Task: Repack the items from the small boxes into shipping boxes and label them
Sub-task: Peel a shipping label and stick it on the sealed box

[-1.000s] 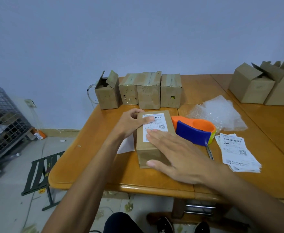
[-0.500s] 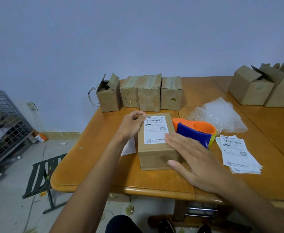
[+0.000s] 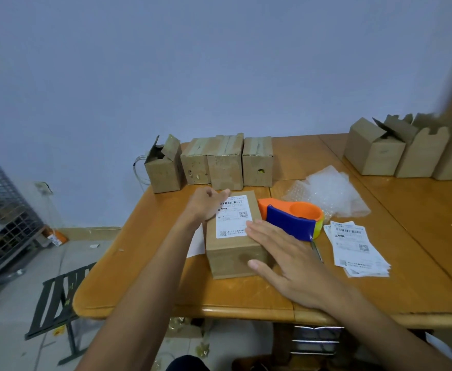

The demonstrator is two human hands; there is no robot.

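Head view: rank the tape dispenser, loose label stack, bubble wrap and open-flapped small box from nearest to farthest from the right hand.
From the right hand:
1. Tape dispenser, just behind the fingers.
2. Label stack, on the table to its right.
3. Bubble wrap, beyond the dispenser.
4. Open-flapped small box, back left by the wall.

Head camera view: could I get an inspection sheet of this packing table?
Surface: orange-brown wooden table.
Job's things: labelled brown cardboard box; four small worn cardboard boxes behind, leftmost open; open shipping boxes far right; stack of white printed labels.
Clutter: orange-and-blue tape dispenser, clear bubble wrap, white paper sheet.
Hands: left hand touches box's far-left corner; right hand lies flat on its right edge.
Cables: thin clear loop behind open box, kind unclear.
Surroundings: wire cage, dark folding stool.
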